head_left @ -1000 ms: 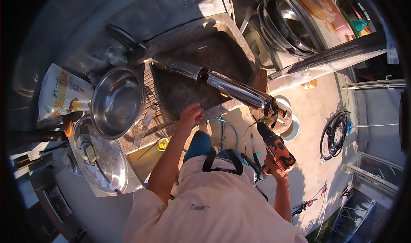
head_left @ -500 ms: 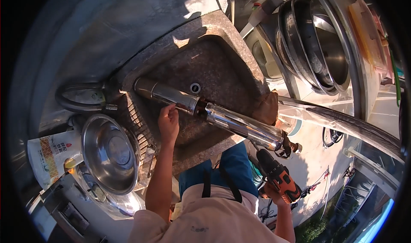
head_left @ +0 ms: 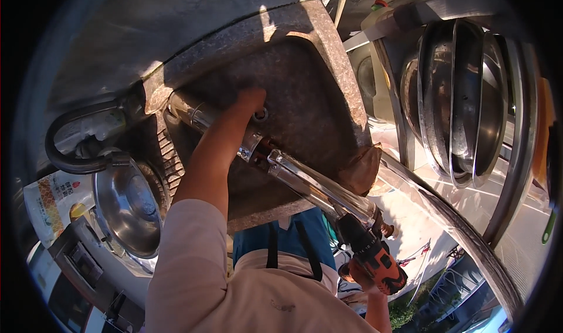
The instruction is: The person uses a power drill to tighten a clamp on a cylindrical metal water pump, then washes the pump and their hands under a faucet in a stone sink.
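Note:
In my right hand point(head_left: 362, 276) is an orange and black cordless drill point(head_left: 380, 261), its front end pointing up at the near end of a shiny metal cylinder point(head_left: 311, 182). That long cylinder slants across the stone sink point(head_left: 296, 78), with its near end past the sink's rim and a dark gap around its middle. My left arm passes over the cylinder. Beyond it, my left hand point(head_left: 252, 100) is down in the sink beside the drain point(head_left: 261, 115); its fingers are in shadow and turned away, so what they touch is hidden.
A curved dark tap point(head_left: 61, 148) and a steel basin point(head_left: 132, 207) stand left of the sink, with a white printed bag point(head_left: 53, 207). Several large metal pans point(head_left: 460, 98) are racked at the right. A brown crumpled piece point(head_left: 359, 170) lies on the sink's right corner.
My left hand has moved from beside the cylinder, over it and farther into the sink near the drain. My view has shifted; the right hand still holds the drill near the cylinder's end.

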`<state>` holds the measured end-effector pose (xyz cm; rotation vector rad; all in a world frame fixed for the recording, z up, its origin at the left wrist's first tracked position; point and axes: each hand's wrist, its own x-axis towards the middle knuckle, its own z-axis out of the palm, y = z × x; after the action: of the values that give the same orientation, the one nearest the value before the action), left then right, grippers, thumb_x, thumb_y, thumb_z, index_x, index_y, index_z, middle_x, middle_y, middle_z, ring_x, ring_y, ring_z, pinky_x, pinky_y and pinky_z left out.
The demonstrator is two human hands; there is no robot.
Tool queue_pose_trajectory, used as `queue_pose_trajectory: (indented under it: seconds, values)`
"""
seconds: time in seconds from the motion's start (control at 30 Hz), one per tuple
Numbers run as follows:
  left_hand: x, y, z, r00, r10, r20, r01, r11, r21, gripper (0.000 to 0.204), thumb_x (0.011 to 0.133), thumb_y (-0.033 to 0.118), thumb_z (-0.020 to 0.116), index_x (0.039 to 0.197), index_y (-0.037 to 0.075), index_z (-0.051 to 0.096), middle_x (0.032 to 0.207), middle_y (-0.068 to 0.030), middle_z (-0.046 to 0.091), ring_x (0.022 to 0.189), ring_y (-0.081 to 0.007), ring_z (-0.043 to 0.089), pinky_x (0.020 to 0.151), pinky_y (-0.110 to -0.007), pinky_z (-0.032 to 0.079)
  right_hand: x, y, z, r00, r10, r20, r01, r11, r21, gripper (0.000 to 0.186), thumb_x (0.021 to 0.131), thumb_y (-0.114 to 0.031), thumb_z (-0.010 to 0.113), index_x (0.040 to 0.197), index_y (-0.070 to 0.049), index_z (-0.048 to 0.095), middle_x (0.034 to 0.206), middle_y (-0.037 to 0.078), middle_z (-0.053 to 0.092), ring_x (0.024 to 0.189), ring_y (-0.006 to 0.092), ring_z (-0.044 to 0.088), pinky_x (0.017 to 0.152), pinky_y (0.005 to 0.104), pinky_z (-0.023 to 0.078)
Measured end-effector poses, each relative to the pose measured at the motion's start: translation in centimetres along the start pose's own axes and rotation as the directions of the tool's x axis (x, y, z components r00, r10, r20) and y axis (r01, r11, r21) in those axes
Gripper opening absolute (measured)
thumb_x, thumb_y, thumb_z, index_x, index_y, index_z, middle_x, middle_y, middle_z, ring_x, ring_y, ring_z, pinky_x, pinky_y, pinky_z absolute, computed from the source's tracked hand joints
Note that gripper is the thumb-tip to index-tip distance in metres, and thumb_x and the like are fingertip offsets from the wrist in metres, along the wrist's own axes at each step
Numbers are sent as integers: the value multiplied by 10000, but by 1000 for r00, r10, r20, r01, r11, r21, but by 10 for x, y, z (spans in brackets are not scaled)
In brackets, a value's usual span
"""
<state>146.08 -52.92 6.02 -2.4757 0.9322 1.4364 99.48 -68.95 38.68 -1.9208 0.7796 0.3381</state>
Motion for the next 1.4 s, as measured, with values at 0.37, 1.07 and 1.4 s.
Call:
queue_pose_trajectory:
  seconds: [0.37,1.07,1.4]
  values:
    - [28,-10,41,949,73,-306,-84,996,-20,231,711,118,710,939,85,696,1001,-164,662,978,-346,626,820,-433,513,19,9,-20,962,259,83,-261,790,555,408,871,-122,602,1210,71,485,870,119,622,769,171,616,693,261,498]
    - [-195,35,46,748,-412,-521,-566,14,-824,167,807,87,695,948,1,668,791,-71,665,781,-127,627,706,-255,489,101,-107,-7,974,136,180,-161,978,131,380,750,-21,763,1096,-90,622,929,-21,649,805,81,598,689,223,489]
    - [-248,80,123,609,-527,-593,-631,132,-765,387,686,-7,726,1057,50,630,1010,-84,598,878,-196,594,763,-297,488,174,-197,45,902,238,361,-107,931,-348,272,715,-15,664,976,-27,590,754,12,591,652,106,553,607,259,462]
